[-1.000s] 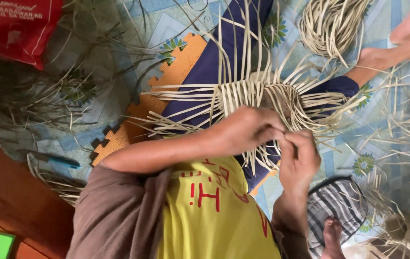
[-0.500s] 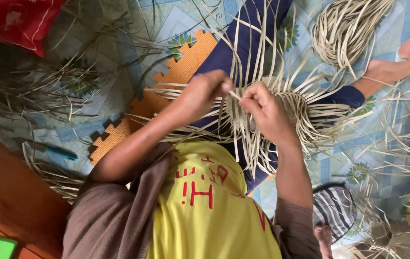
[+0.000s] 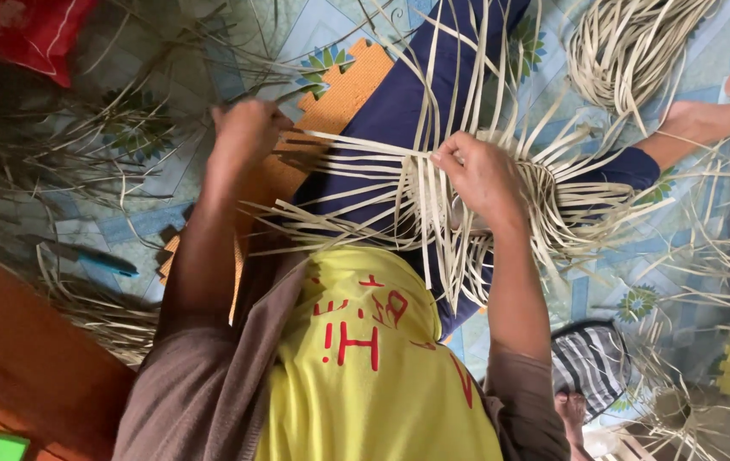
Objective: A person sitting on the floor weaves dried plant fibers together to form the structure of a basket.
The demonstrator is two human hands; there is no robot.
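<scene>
A single head-worn camera looks steeply down, close over the person's chest and lap, onto the tiled floor [image 3: 339,26]. The yellow shirt [image 3: 365,367] fills the lower frame; the picture seems turned somewhat, so directions are uncertain.

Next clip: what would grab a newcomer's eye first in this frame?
The half-woven mat of pale strips at centre, loose ends fanning out over the dark blue lap. The right hand presses on the weave, while the left hand pulls one strip out to the side over the orange foam tile. A bundle of loose strips lies at top right.
</scene>
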